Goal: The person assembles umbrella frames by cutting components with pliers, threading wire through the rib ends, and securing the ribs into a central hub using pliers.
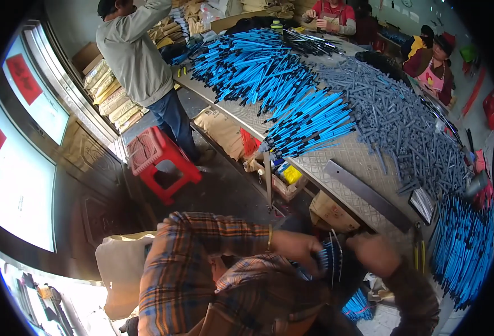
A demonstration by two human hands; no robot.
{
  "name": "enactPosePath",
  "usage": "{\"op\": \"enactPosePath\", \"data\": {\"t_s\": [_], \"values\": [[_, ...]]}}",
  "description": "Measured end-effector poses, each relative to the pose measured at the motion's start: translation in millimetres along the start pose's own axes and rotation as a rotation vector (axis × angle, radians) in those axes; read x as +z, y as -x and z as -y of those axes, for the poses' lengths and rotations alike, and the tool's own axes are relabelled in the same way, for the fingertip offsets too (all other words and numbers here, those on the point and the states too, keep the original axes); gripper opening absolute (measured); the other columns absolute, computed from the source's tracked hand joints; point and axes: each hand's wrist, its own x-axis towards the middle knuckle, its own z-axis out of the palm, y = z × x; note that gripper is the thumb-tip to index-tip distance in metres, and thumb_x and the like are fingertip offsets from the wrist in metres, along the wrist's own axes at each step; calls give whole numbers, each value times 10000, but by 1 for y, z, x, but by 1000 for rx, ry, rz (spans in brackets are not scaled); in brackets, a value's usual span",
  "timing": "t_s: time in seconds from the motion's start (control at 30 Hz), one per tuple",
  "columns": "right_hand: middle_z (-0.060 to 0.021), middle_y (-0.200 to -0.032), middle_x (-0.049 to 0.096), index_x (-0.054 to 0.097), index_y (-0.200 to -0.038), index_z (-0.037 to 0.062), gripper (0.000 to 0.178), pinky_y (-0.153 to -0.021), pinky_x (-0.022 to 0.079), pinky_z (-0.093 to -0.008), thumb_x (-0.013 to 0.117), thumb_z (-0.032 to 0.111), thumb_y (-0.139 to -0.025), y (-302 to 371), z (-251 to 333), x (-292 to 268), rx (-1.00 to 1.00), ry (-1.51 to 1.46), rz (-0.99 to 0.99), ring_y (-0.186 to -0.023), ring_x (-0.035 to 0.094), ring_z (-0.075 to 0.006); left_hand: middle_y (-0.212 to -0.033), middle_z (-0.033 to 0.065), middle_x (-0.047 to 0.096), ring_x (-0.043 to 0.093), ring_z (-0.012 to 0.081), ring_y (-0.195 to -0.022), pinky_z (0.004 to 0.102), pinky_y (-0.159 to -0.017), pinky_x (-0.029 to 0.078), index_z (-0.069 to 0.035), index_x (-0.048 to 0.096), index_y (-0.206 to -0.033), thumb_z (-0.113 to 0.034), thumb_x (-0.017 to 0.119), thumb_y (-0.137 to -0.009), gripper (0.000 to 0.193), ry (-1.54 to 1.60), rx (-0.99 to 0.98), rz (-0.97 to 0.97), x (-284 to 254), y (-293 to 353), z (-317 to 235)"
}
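Note:
Low in front of my lap, my left hand (298,248) is wrapped around a bundle of thin blue rods with black ends (326,256). Two thin pale strips (336,259) stand along the side of that bundle, between my hands. Just across from it is my right hand (374,255), smeared by motion, with its fingers bent towards the dark end of the bundle; what it grips cannot be made out. Below my hands, more blue rods (358,307) sit in a bundle near the floor, partly hidden by my right arm.
The patterned metal table (314,162) bears piles of blue rods (247,67), grey plastic pieces (392,106) and a flat metal bar (367,196). Yellow-handled pliers (420,255) lie by its near edge. A red stool (160,159) stands left, beside a standing person (137,61). Several others sit beyond.

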Motion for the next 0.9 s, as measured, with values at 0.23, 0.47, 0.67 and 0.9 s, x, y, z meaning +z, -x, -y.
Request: {"op": "enactPosePath", "data": {"t_s": [0.23, 0.47, 0.67, 0.9], "values": [[-125, -951, 573, 464, -1076, 62, 276, -570, 478, -424, 458, 100, -802, 3, 56, 85, 65, -394, -207, -673, 601, -316, -935, 61, 645, 557, 106, -852, 272, -764, 452, -15, 623, -1027, -212, 653, -814, 292, -286, -583, -434, 55, 33, -22], [-137, -1030, 587, 515, -1109, 69, 351, -690, 500, -395, 494, 40, -759, 1, 51, 107, 66, -492, -361, -817, 606, -335, -926, 56, 629, 549, 116, -880, 289, -818, 441, -26, 627, -1000, -277, 635, -833, 302, -456, -475, -494, 65, 41, -55], [-136, -990, 615, 583, -1035, 61, 307, -740, 496, -386, 527, 41, -734, -5, 36, 87, 198, -559, -314, -878, 604, -310, -1319, 193, 383, 416, 283, -1207, 388, -976, 329, -48, 673, -905, -132, 696, -751, 177, -818, 290, -509, 52, 38, -30], [-157, -1040, 595, 533, -1125, 50, 374, -760, 485, -373, 539, 94, -753, 3, 39, 92, 127, -533, -53, -913, 593, -319, -1327, 237, 360, 386, 321, -1224, 409, -1006, 285, -55, 687, -887, -102, 699, -735, 159, -425, 259, -479, 58, 42, -5]]}}
